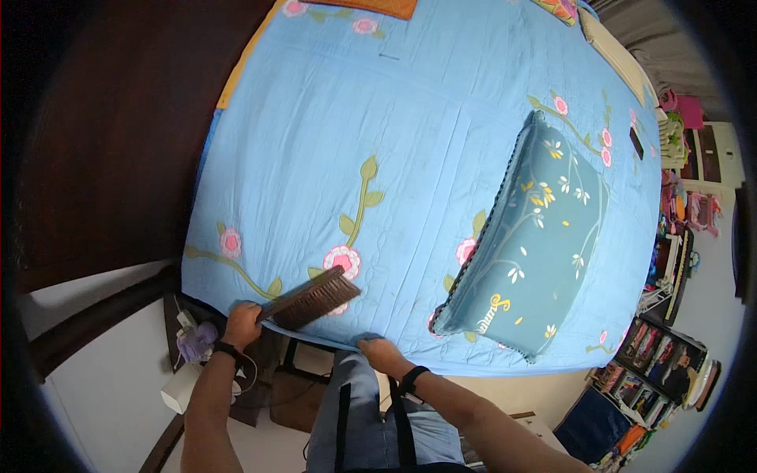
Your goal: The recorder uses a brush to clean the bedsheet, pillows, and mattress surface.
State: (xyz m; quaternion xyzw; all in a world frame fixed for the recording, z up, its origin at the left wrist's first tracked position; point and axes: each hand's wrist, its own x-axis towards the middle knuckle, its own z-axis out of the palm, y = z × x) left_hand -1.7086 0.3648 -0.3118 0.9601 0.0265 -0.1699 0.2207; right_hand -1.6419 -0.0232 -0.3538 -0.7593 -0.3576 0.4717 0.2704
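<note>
My left hand grips the handle of a brown bed brush, whose dark bristles lie over the near edge of a light blue bedspread. Pink flowers and green leaf vines decorate this cloth. My right hand pinches the bedspread's near edge, just in front of my legs. To the right of both hands rests a teal pillow with white and yellow leaf prints, a trimmed border and some writing. The fingertips of my right hand are partly hidden by the fold of cloth.
A dark wooden headboard or panel borders the bed's left side. A purple item and a white box sit low at left. On the bed's far right lies a dark phone or remote. Filled shelves stand at right.
</note>
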